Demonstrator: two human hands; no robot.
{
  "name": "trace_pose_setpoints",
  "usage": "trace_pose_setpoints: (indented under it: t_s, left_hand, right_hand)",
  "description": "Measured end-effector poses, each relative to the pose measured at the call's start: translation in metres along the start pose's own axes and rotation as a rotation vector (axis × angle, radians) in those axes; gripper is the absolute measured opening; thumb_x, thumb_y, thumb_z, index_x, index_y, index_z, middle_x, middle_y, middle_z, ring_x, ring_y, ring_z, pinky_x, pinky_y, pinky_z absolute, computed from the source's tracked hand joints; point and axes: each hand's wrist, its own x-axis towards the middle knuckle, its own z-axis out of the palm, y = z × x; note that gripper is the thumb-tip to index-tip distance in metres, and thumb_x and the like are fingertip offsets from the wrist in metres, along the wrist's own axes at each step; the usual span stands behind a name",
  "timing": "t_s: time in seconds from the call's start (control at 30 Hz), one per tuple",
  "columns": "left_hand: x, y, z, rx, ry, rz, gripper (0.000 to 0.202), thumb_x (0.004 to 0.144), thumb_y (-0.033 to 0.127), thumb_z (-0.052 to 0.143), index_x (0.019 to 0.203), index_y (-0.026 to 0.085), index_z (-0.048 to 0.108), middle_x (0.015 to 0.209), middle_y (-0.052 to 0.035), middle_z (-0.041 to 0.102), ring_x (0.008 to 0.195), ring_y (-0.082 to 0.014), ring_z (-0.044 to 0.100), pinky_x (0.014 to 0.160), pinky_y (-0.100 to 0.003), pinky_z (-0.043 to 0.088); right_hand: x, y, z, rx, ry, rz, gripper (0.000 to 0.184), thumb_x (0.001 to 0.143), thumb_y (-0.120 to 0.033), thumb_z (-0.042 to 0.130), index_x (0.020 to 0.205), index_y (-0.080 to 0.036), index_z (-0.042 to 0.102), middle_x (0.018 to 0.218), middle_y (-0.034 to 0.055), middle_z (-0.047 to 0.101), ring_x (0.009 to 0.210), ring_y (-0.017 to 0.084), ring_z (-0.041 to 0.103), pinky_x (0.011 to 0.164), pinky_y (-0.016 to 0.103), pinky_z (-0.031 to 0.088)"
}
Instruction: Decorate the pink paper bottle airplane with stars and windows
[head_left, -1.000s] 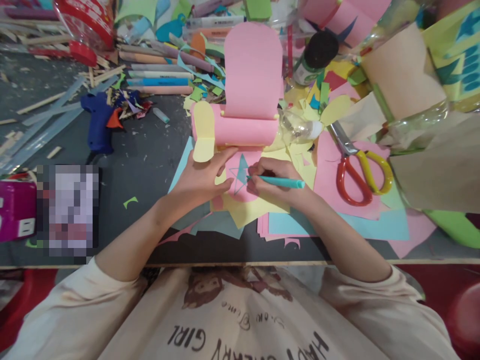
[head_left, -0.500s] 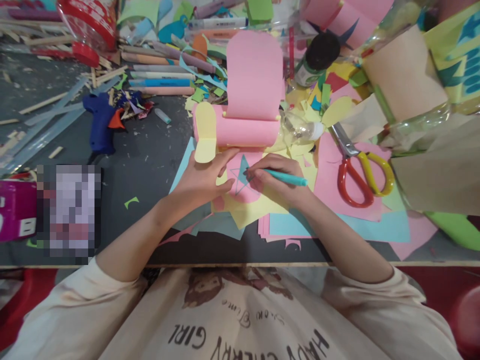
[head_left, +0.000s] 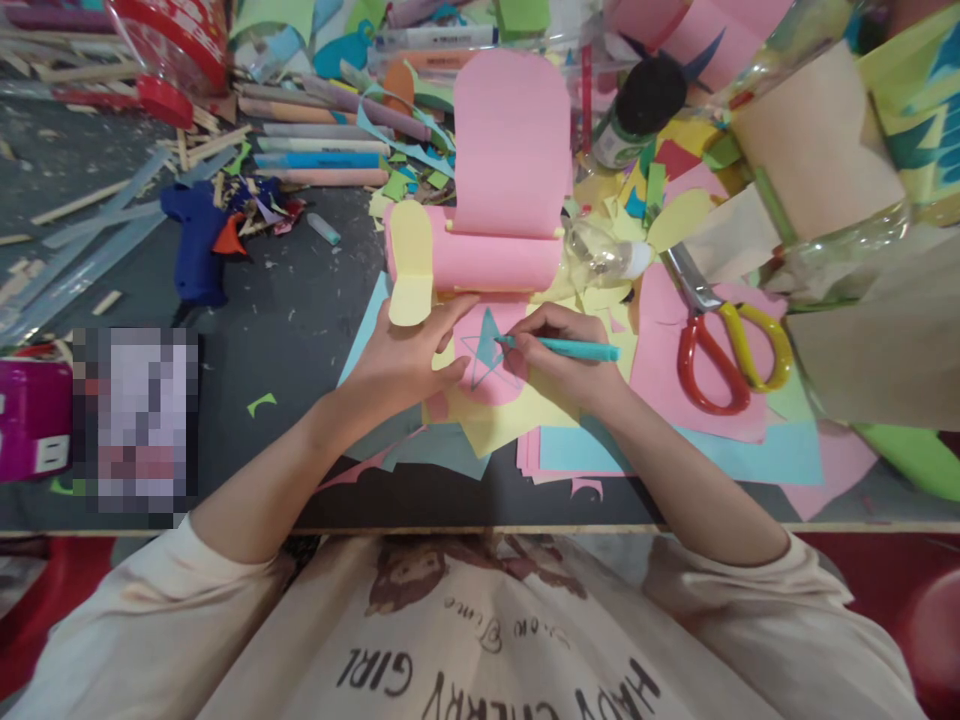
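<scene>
A teal marker (head_left: 577,349) is pinched in my right hand (head_left: 566,345), its tip on a star drawing (head_left: 489,345). The star is outlined in teal, with its upper part coloured in. It lies on the rounded flap of a pink paper piece (head_left: 495,262), which has a rolled middle and a tall flap rising behind. My left hand (head_left: 412,350) rests with fingers spread at the left edge of that flap. By its fingers stands a yellow folded paper strip (head_left: 411,265). Yellow paper (head_left: 487,425) lies underneath.
Scissors (head_left: 724,340) with red and yellow handles lie at the right on pink paper. To the left are a blue glue gun (head_left: 196,240) and a blurred-out rectangle (head_left: 142,420). Several markers (head_left: 322,160), a black-capped jar (head_left: 645,100) and a red-capped bottle (head_left: 169,60) crowd the back.
The marker and my right hand have shifted slightly to the right, and more teal shows in the star's upper part. My left hand has stayed in place.
</scene>
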Motion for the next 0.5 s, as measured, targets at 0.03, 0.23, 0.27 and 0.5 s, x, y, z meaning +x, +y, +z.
trace_pose_setpoints:
  t_s: [0.03, 0.23, 0.27, 0.5]
  left_hand:
    - [0.0002, -0.0001, 0.0002, -0.001, -0.001, 0.002, 0.058, 0.092, 0.029, 0.059, 0.149, 0.027, 0.046, 0.093, 0.0007, 0.059, 0.087, -0.0182, 0.06, 0.092, -0.031, 0.047]
    - [0.0023, -0.0018, 0.0013, -0.006, 0.0, -0.003, 0.061, 0.09, 0.028, 0.061, 0.15, 0.027, 0.046, 0.092, 0.0009, 0.059, 0.086, -0.0184, 0.058, 0.094, -0.033, 0.046]
    - [0.0025, -0.0023, 0.0013, -0.011, -0.002, -0.003, 0.062, 0.09, 0.028, 0.062, 0.15, 0.027, 0.046, 0.092, 0.0009, 0.058, 0.085, -0.0184, 0.058, 0.095, -0.034, 0.046]
    - [0.0019, -0.0028, 0.0007, -0.039, -0.005, -0.007, 0.061, 0.09, 0.029, 0.062, 0.149, 0.027, 0.047, 0.09, 0.0009, 0.058, 0.082, -0.0184, 0.056, 0.092, -0.034, 0.047]
  right_hand:
    - [-0.0002, -0.0003, 0.0002, 0.0, -0.001, 0.001, 0.011, 0.075, -0.023, 0.065, 0.064, -0.021, 0.064, 0.058, -0.0019, 0.068, 0.052, 0.013, 0.062, 0.052, 0.026, 0.047]
    - [-0.0015, -0.0009, 0.0015, -0.041, 0.003, -0.016, 0.012, 0.075, -0.019, 0.063, 0.063, -0.021, 0.065, 0.058, -0.0022, 0.067, 0.053, 0.012, 0.06, 0.052, 0.025, 0.045]
    - [-0.0013, -0.0007, 0.0015, -0.043, 0.005, -0.015, 0.012, 0.074, -0.019, 0.062, 0.062, -0.021, 0.064, 0.057, -0.0025, 0.067, 0.052, 0.012, 0.06, 0.052, 0.025, 0.045]
    - [0.0, -0.0008, 0.0005, -0.029, 0.005, 0.006, 0.011, 0.073, -0.02, 0.063, 0.062, -0.022, 0.064, 0.057, -0.0031, 0.067, 0.052, 0.012, 0.061, 0.052, 0.025, 0.045]
